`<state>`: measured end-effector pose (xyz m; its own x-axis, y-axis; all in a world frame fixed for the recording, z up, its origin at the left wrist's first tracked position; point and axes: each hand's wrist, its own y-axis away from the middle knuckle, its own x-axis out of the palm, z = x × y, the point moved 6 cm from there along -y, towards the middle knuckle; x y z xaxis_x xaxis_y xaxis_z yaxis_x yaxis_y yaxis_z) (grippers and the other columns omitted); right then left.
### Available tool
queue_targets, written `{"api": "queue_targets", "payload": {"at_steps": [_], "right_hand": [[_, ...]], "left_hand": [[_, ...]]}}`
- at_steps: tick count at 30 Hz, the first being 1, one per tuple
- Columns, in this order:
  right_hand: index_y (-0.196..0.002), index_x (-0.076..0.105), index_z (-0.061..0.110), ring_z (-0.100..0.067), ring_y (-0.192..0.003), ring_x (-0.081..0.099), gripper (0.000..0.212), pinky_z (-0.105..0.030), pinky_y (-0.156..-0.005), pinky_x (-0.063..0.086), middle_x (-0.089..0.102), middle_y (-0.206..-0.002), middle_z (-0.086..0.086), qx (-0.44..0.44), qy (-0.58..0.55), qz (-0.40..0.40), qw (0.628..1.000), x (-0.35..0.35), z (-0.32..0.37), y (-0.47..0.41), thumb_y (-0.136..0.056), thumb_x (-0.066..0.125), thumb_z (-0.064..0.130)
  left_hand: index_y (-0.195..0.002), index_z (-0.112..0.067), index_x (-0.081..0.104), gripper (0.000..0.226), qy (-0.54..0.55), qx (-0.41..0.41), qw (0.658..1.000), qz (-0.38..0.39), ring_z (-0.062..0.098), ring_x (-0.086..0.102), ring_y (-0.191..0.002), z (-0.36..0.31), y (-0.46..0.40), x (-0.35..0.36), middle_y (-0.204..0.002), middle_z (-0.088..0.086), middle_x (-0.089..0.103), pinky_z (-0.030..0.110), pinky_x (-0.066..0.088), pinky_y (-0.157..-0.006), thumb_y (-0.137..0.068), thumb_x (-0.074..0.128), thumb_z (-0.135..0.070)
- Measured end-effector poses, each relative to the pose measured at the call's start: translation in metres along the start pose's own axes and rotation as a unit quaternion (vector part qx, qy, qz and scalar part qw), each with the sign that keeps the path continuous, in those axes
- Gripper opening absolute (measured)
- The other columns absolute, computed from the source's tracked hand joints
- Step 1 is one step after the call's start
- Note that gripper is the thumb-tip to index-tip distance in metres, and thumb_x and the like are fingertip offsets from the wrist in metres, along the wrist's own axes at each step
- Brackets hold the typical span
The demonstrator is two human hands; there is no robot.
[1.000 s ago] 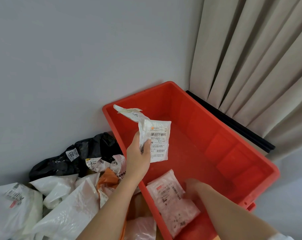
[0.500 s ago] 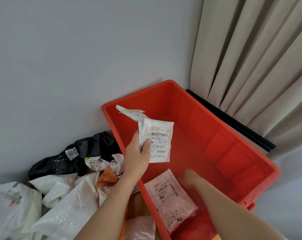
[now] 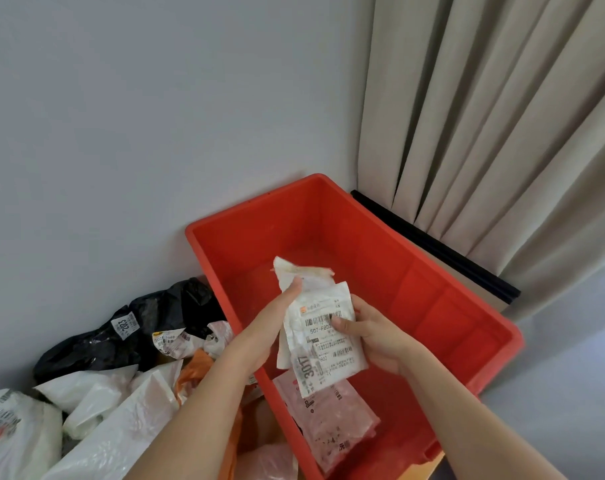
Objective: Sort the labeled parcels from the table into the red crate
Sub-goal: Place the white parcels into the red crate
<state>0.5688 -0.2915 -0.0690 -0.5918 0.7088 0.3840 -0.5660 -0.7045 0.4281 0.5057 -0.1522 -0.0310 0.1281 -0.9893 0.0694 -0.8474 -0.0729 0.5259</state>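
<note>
over the open red crate (image 3: 432,306), which sits against the grey wall beside the beige curtain (image 3: 502,116), both hands hold one white labeled parcel (image 3: 323,337) in the air above the crate floor, not yet let go. left of the crate, a heap of waiting parcels (image 3: 96,410) on the table, white poly bags mostly, with a black bag (image 3: 114,341) at the back and something orange in between. inside the crate, near its front wall, one pinkish clear parcel (image 3: 335,424) already lies flat. held parcel looks light and floppy, thin mailer with a crumpled, torn-looking top flap, so it should bend rather than stay stiff; film probably a bit slick, likely not fragile but contents can't be told. best hold is a pinch on the flat edges or the bunched top, not the label face. left hand (image 3: 270,327) comes up from lower left, forearm angled over the crate's near rim, fingers curled behind the parcel's left edge with the thumb up near the flap. right hand (image 3: 370,337) comes from lower right, palm cupping the right edge, thumb pressed onto the barcode label, other fingers hidden behind. both grips closed on the parcel.
</note>
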Motion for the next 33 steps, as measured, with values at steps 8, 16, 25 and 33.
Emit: {"api": "queue_targets", "payload": {"at_steps": [8,16,25,33], "right_hand": [[-0.135,0.044,0.012,-0.036,-0.113,0.063,0.047,-0.06,-0.095,0.049,0.065,-0.124,-0.016,-0.018,-0.106,-0.058,0.993,-0.018,0.003,0.003,-0.091,0.061,0.009],[-0.138,0.037,0.016,-0.031,-0.09,0.071,0.057,-0.053,-0.075,0.059,0.069,-0.111,-0.015,0.04,-0.005,-0.276,0.96,-0.055,-0.009,-0.014,-0.089,0.067,0.012],[-0.136,0.041,0.021,-0.025,-0.09,0.07,0.046,-0.041,-0.075,0.06,0.064,-0.107,-0.007,0.111,0.38,-0.22,0.892,-0.093,-0.008,-0.016,-0.095,0.058,0.011],[-0.154,0.012,0.031,-0.029,-0.125,0.054,0.088,-0.045,-0.107,0.042,0.047,-0.145,-0.007,0.219,0.54,-0.185,0.791,-0.111,-0.03,-0.028,-0.087,0.07,0.031]], "left_hand": [[-0.143,-0.047,0.035,0.058,-0.095,0.015,0.995,0.024,0.008,0.058,-0.119,0.01,-0.007,0.001,-0.128,-0.019,0.062,0.041,0.044,-0.106,-0.092,0.061,-0.042],[-0.151,-0.042,0.01,0.078,-0.256,0.118,0.958,-0.052,0.001,0.055,-0.112,0.005,-0.004,0.002,-0.128,-0.02,0.051,0.016,0.045,-0.088,-0.094,0.061,-0.033],[-0.144,-0.027,0.036,0.054,-0.22,0.152,0.949,-0.168,0.008,0.065,-0.087,0.009,-0.007,-0.008,-0.095,-0.009,0.065,0.018,0.046,-0.074,-0.095,0.059,-0.026],[-0.141,-0.026,0.041,0.049,-0.198,0.142,0.956,-0.164,0.005,0.068,-0.079,0.009,-0.007,-0.008,-0.093,-0.008,0.067,0.012,0.044,-0.066,-0.095,0.059,-0.023]]}}
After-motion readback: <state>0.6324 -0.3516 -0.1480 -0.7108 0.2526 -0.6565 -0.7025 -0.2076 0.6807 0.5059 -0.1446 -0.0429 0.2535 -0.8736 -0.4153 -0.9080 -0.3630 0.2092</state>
